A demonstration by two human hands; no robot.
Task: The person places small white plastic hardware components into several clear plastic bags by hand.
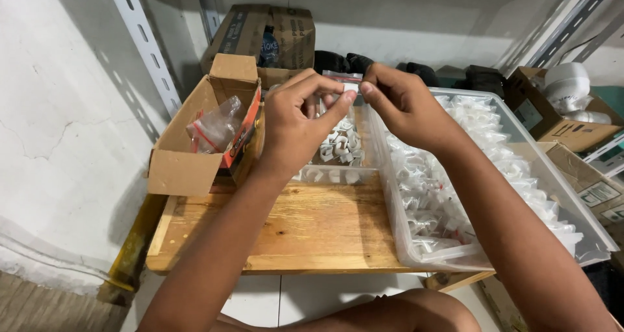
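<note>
My left hand (296,121) and my right hand (406,104) meet at fingertip level and pinch the top edge of a small clear plastic bag (348,85) between them. The bag is mostly hidden behind my fingers. Below the hands sits a small clear tray (335,173) holding several white plastic clips (341,143). A large clear bin (390,195) on the right is filled with many small sealed bags of white clips (429,195).
An open cardboard box (182,163) with empty clear bags (214,127) stands at the left on a wooden board (305,231). More cardboard boxes (270,36) sit at the back and the right. A white wall and a slotted metal upright (146,46) flank the left.
</note>
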